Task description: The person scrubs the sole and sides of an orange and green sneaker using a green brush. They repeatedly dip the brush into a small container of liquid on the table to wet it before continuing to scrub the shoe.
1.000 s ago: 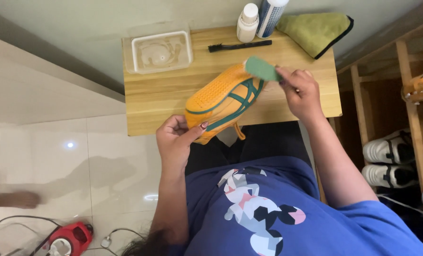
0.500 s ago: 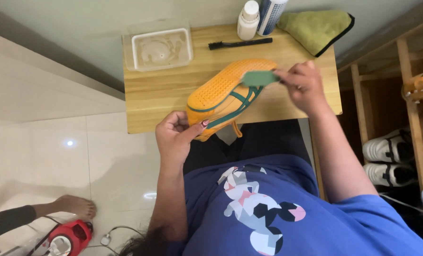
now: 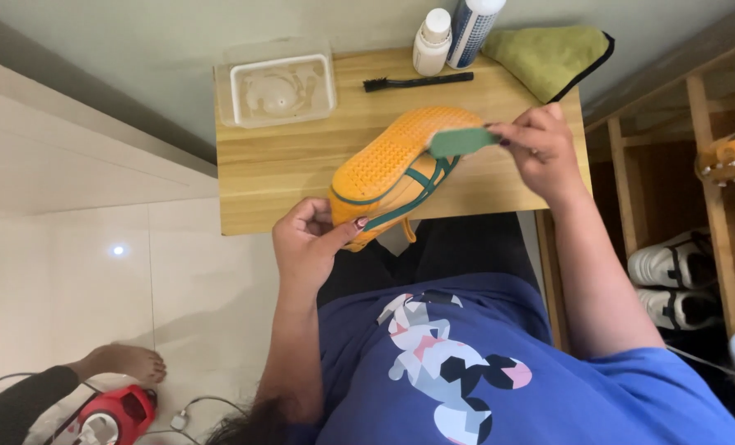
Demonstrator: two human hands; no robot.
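Over the wooden surface (image 3: 285, 173) I hold an orange shoe (image 3: 396, 169) up in the air, sole side up, with its heel end toward me. My left hand (image 3: 310, 247) is closed around the heel end, thumb pressed on the side. My right hand (image 3: 540, 148) pinches a small green pad (image 3: 458, 142) between thumb and fingers, and the pad touches the sole near the toe.

I think a few things could go wrong. I only grip the shoe at 1 end, so a hard push with the pad could tip the toe down or twist the shoe out of my hand. Then it could bump the surface or fall on my lap.

I only hold the pad by its edge. If it catches on the little bumps of the sole, it could slip out of my fingers.

Just past the shoe lies a thin black brush (image 3: 417, 81). Behind it stand a white bottle (image 3: 431, 41) and a taller blue and white can (image 3: 470, 29), side by side. A big swing of my right arm could knock them over. A folded green cloth (image 3: 549, 56) lies near my right hand, and a clear plastic tub (image 3: 281, 86) sits at the far left corner. I cannot tell if the tub has water in it, but a bump could spill it onto the tile floor (image 3: 95, 272), where someone's bare foot (image 3: 120, 363) and a red machine (image 3: 116, 412) are.
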